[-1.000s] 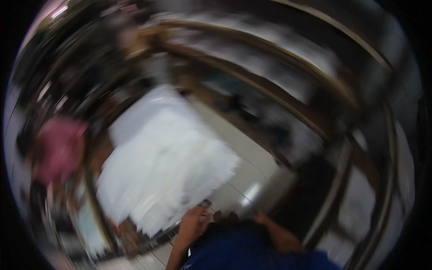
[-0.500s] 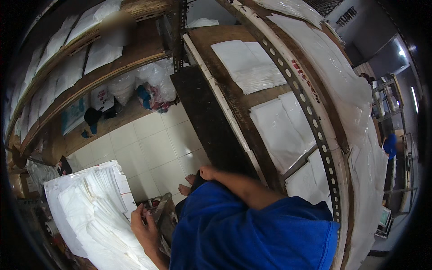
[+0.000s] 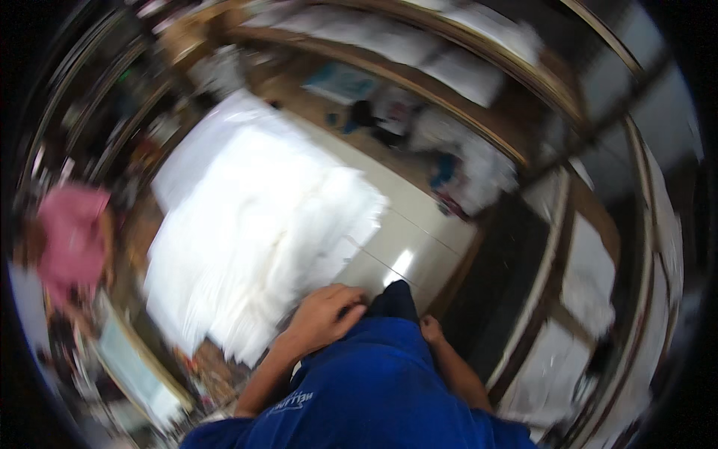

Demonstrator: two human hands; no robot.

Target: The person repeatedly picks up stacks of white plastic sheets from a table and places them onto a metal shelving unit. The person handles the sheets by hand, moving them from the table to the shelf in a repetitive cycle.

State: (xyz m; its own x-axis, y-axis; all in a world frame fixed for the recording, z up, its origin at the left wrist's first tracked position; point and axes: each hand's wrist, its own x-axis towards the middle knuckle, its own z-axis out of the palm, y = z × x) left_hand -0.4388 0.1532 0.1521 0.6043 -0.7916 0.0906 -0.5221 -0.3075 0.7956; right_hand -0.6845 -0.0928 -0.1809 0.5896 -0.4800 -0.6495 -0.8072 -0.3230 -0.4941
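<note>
My left hand (image 3: pixel 327 314) is in front of my blue shirt (image 3: pixel 366 382), beside the near right edge of a big stack of white sheets (image 3: pixel 247 224). Its fingers curve loosely, with a gap between thumb and forefinger, and I see nothing held. The stack fans out in uneven layers, with a flatter white sheet (image 3: pixel 183 168) under its far left side. Low at my right side hangs my right hand (image 3: pixel 431 329), partly behind the shirt. Blur hides how its fingers are set.
A wooden shelf (image 3: pixel 449 93) with white stacks runs across the back, plastic bags (image 3: pixel 479 179) beneath it. Another rack (image 3: pixel 550 254) stands at my right over pale floor tiles (image 3: pixel 404 232). At the left, a person in a pink shirt (image 3: pixel 75 236) is near a framed panel (image 3: pixel 134 359).
My view has swung left, so the white stack now fills the middle left and a person in pink has come into view. My left hand has come closer to my body.
</note>
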